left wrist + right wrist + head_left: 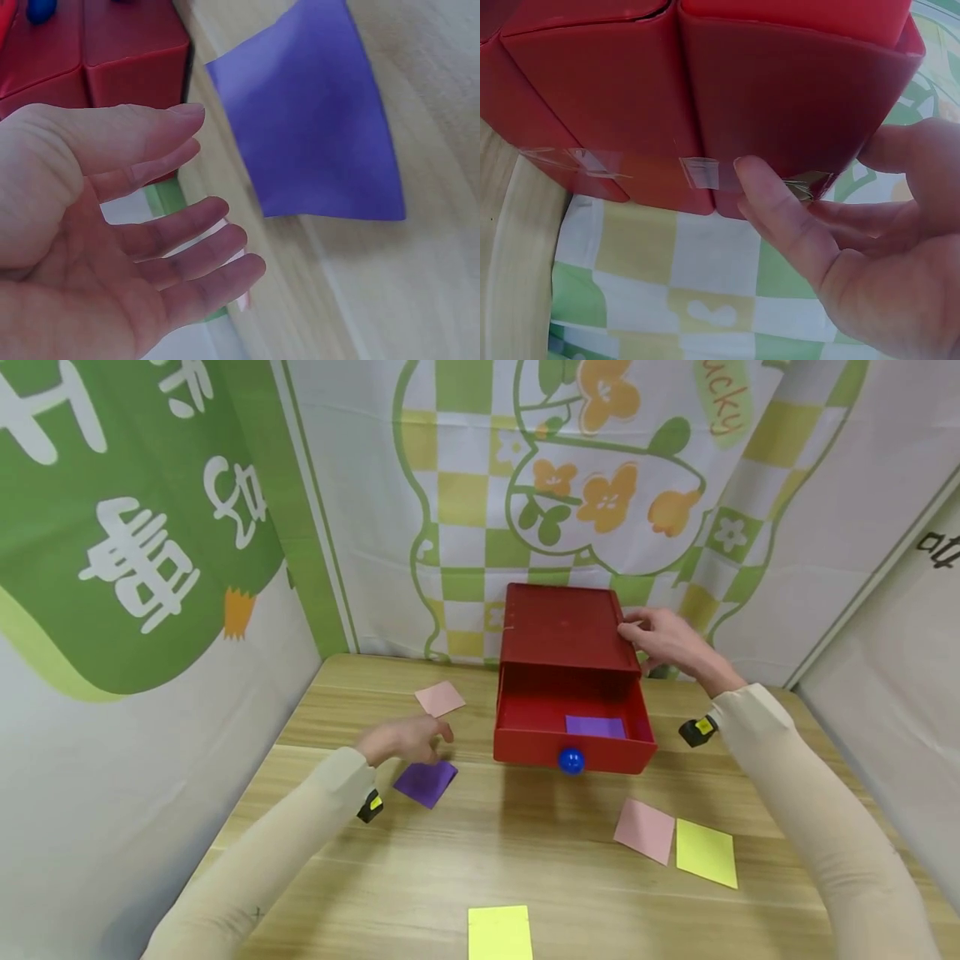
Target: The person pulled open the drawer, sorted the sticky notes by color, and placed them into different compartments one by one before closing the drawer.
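Observation:
A red drawer box (566, 622) stands against the back wall, its top drawer (525, 745) with a blue knob (572, 761) pulled out. Inside that drawer lies a purple paper note (595, 726). My right hand (671, 647) holds the box at its upper right edge; in the right wrist view, fingers (787, 217) press against the red side wall near the back corner. To the left of the box, my left hand (408, 739) hovers with loosely bent fingers and an empty palm. Just beside it, a purple paper square (315, 127) lies on the table, apart from the fingers.
On the wooden table (375, 902) lie a pink note (440, 698) at the back left, another pink note (645, 831) and a yellow note (707, 852) at the right, and a yellow note (499, 933) at the front. Printed curtains (457, 527) hang behind.

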The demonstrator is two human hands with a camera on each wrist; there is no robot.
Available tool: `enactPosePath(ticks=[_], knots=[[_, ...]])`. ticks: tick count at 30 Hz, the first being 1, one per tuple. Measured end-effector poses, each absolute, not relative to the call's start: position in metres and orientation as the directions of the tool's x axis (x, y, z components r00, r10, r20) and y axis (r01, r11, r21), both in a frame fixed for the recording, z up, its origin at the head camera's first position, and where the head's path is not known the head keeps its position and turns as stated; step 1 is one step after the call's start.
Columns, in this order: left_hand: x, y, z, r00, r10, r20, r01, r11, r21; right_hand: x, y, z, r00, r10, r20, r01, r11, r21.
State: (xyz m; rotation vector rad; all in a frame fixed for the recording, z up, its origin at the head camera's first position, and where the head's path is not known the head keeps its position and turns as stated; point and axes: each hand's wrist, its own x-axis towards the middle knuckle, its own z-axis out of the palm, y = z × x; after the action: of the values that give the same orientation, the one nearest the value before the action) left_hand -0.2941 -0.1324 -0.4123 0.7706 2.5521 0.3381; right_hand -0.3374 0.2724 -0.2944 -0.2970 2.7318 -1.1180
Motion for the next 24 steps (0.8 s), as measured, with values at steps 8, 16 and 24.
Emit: enactPosePath(ticks=[8, 16, 24], knots=[[-0.29, -0.132, -0.42, -0.77, 0.534, -0.349, 0.444, 0.842, 0.307, -0.339, 0.272, -0.296, -0.958, -0.273, -0.089, -0.124, 0.673, -0.729], [-0.291, -0.13, -0.426, -0.801, 0.472, -0.369, 0.418, 0.881, 0.22, -0.338, 0.271, -0.296, -0.954, -0.289, -0.074, -0.144, 0.664, -0.734], [-0.293, -0.131, -0.432, -0.777, 0.572, -0.264, 0.537, 0.82, 0.196, -0.337, 0.268, -0.297, -0.953, -0.299, -0.04, -0.171, 0.645, -0.744]])
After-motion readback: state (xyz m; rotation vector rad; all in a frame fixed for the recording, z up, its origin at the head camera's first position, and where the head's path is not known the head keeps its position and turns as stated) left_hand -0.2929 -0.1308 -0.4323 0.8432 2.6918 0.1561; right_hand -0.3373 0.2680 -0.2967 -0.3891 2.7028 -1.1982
